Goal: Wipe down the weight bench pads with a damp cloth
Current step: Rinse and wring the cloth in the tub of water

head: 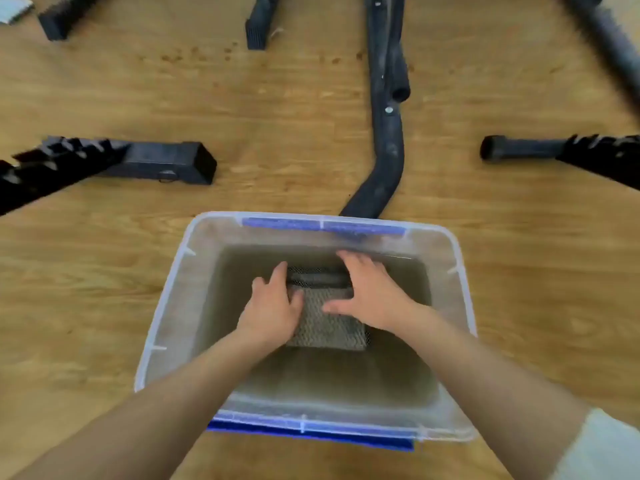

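Two hands down in one clear plastic storage bin; left hand and right hand both have fingers spread and mostly straight, pressing on the one grey textured cloth lying on the bin's bottom, its far end bunched between them; two blue latches, far latch and near latch; bin sits on wooden floor; black bent tube disappears behind its far rim; square-tube foot left, round foot right, both well apart from it.
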